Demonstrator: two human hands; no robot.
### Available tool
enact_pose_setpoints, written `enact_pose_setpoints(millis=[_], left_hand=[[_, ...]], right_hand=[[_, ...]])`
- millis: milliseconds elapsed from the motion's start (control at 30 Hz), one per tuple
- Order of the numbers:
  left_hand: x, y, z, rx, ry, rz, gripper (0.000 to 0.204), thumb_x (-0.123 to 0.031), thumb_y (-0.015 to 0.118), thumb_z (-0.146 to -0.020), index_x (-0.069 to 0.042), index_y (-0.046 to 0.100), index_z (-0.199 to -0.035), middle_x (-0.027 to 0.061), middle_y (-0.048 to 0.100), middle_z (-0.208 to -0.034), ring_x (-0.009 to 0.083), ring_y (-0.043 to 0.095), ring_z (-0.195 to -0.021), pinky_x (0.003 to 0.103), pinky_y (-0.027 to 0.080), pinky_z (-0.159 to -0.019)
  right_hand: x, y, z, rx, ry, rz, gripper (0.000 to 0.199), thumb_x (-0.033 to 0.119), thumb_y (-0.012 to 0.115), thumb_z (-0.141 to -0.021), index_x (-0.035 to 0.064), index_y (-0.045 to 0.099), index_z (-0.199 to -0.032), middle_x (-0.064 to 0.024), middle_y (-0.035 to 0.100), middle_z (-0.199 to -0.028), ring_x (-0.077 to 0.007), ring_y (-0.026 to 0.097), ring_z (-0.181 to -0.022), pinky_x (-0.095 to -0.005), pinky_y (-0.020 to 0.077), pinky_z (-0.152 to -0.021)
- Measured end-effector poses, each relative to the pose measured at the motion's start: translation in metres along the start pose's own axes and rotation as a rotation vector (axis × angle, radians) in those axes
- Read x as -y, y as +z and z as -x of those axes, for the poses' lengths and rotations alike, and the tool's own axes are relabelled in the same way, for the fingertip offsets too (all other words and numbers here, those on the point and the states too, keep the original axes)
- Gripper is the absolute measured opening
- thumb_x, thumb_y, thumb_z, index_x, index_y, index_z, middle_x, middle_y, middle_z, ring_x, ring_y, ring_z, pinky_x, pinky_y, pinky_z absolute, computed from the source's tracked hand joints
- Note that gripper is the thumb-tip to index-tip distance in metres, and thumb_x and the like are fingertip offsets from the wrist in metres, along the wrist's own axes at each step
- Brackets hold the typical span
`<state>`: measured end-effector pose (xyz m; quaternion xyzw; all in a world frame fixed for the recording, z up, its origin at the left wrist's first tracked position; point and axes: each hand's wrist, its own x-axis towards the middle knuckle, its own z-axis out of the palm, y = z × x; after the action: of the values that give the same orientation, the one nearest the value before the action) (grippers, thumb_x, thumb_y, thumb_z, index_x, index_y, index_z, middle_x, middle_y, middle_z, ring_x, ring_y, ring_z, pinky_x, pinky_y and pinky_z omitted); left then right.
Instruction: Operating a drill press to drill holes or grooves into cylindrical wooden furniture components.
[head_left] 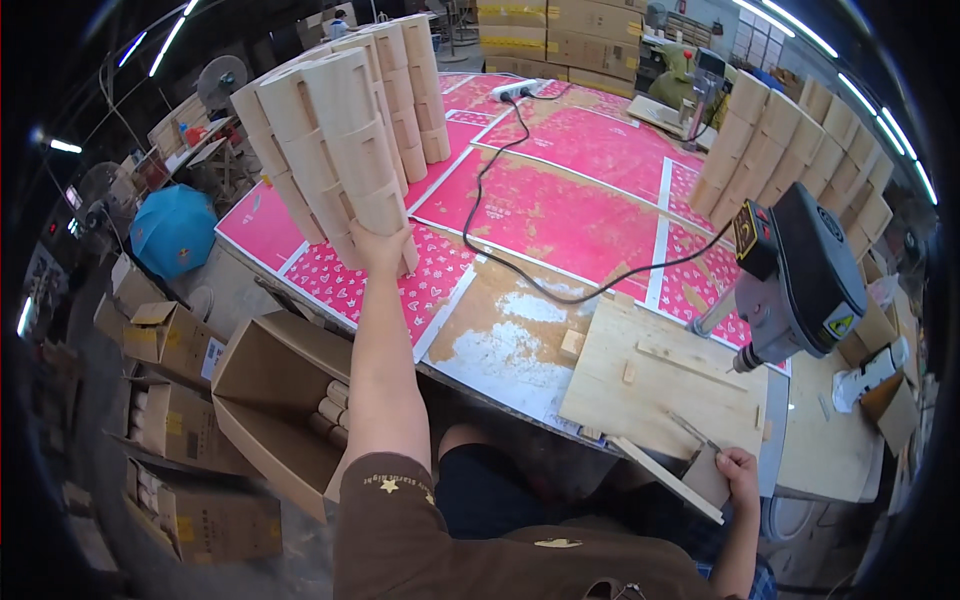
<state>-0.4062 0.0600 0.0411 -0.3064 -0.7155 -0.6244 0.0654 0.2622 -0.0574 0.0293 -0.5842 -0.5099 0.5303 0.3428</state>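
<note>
My left hand (378, 248) reaches far forward, closed round a pale curved wooden block (381, 210) low in the front column of a tall stack (345, 110) on the left. Near the table's front edge, my right hand (738, 475) is closed on the edge of a flat grey-brown piece (706, 478); what it is I cannot make out. That piece lies by a plywood board (625, 375) with wooden strips fixed on top. Above the board's right side hangs a black-and-grey drill press (800, 280), its chuck (745, 360) pointing down.
A pink-patterned cover (560, 210) with sawdust spreads over the table. Its black cable (475, 200) runs from a white power strip (515, 90) towards the drill. More stacked blocks (790, 150) stand at the right. An opened carton (270, 400) holding wooden pieces is at lower left.
</note>
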Motion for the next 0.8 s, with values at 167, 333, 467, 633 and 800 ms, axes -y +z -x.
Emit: enact_pose_setpoints(millis=[167,333,467,633,800], left_hand=[[-0.006,0.021,-0.004,-0.082,-0.081,-0.09,0.084,-0.019,0.084,-0.046,0.003,0.038,-0.114,0.0222,0.05,-0.109,0.0346,0.05,-0.104,0.038,0.041,-0.089],[-0.007,0.046,-0.013,-0.17,-0.11,-0.117,0.09,-0.019,0.083,-0.049,0.003,0.034,-0.12,0.0225,0.047,-0.114,0.0366,0.048,-0.106,0.04,0.04,-0.092],[-0.023,0.054,-0.015,-0.198,-0.235,-0.172,0.093,-0.02,0.081,-0.052,0.002,0.03,-0.126,0.0229,0.044,-0.118,0.0376,0.046,-0.109,0.042,0.039,-0.094],[-0.014,0.074,-0.026,-0.3,-0.254,-0.252,0.086,-0.024,0.083,-0.05,0.006,0.035,-0.115,0.0257,0.047,-0.111,0.0409,0.049,-0.104,0.045,0.042,-0.089],[0.027,0.087,-0.036,-0.386,-0.241,-0.383,0.095,-0.037,0.083,-0.051,0.002,0.035,-0.123,0.0243,0.046,-0.113,0.0403,0.049,-0.104,0.051,0.044,-0.084]], right_hand=[[0.005,0.002,0.0,-0.034,0.01,0.001,0.015,0.017,0.068,-0.072,0.0038,0.061,-0.072,0.0041,0.054,-0.064,-0.0047,0.045,-0.058,-0.0206,0.0348,-0.055],[0.006,0.001,-0.002,-0.012,0.033,0.016,0.014,0.016,0.067,-0.073,0.0035,0.061,-0.072,0.0044,0.054,-0.063,-0.0045,0.045,-0.057,-0.0203,0.0349,-0.053],[0.005,0.001,0.0,-0.006,0.024,0.012,0.014,0.016,0.067,-0.072,0.0032,0.061,-0.072,0.0044,0.054,-0.061,-0.0045,0.044,-0.054,-0.0196,0.0341,-0.05],[-0.002,-0.002,0.002,-0.06,0.039,-0.023,0.015,0.015,0.071,-0.071,0.0021,0.063,-0.073,0.0035,0.056,-0.063,-0.005,0.047,-0.056,-0.0204,0.0372,-0.052],[0.01,0.001,0.001,-0.015,0.047,0.109,0.018,0.016,0.072,-0.071,0.0016,0.065,-0.078,0.003,0.058,-0.066,-0.0053,0.049,-0.063,-0.0205,0.0386,-0.057]])
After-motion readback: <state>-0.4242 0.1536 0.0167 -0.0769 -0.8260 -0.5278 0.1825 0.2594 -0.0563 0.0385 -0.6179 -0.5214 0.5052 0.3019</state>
